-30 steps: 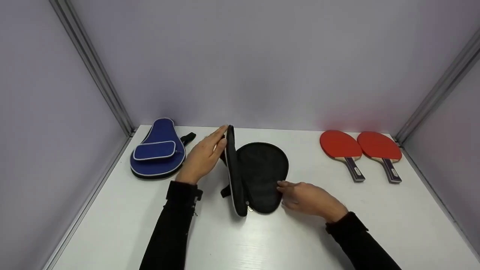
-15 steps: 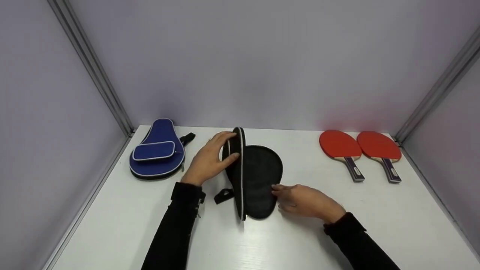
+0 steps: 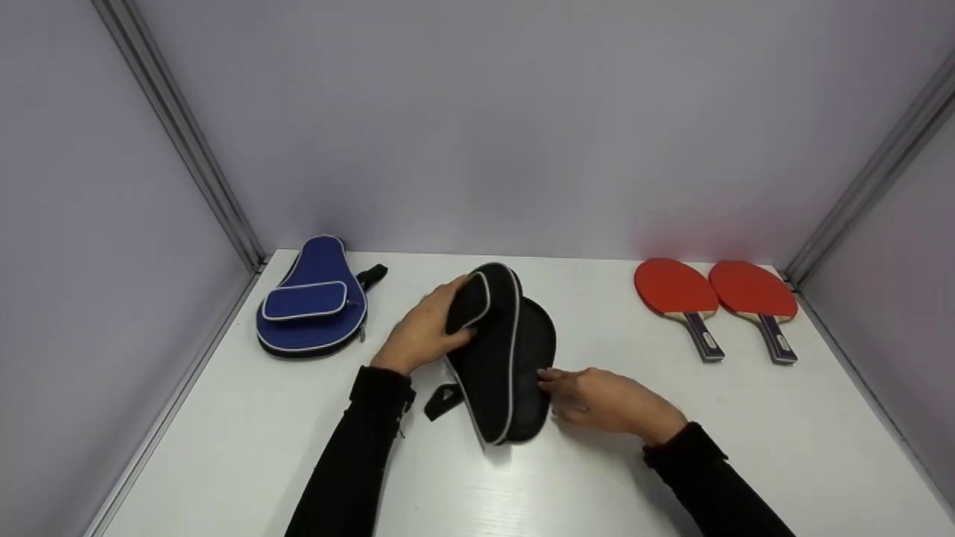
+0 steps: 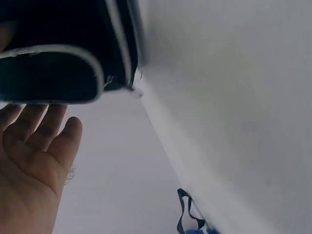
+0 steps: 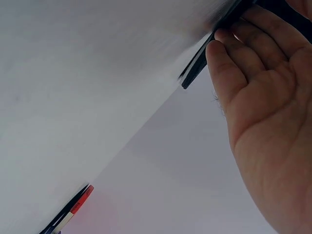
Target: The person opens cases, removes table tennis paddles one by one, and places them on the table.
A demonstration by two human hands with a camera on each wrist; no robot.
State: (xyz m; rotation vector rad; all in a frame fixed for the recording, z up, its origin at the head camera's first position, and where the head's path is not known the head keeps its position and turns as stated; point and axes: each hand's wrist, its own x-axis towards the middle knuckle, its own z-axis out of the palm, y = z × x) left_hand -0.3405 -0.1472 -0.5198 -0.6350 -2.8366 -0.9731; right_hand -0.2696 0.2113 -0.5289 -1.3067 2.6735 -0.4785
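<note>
In the head view a black table tennis paddle case [image 3: 481, 373] with white piping stands partly unzipped on the table. Its cover, bearing a small pocket [image 3: 468, 302], leans to the right over the black lower half [image 3: 536, 358]. My left hand [image 3: 425, 332] touches the cover about the pocket; in the left wrist view its fingers [image 4: 46, 126] stretch straight to the pocket's edge. On the opposite side my right hand [image 3: 608, 399] pinches the edge of the lower half. Part of the right fingertips is hidden by the case in the right wrist view.
A blue paddle case [image 3: 312, 306] with a front pocket lies at the back left, its black strap [image 3: 371, 276] to the right. Two red paddles, one inner [image 3: 675, 287] and one outer [image 3: 752, 289], lie at the back right. Pale walls [image 3: 492, 134] enclose the table.
The cover has swung from near upright over to the right, so its pocket side now shows. My left hand has moved right with it. The right hand has shifted slightly left.
</note>
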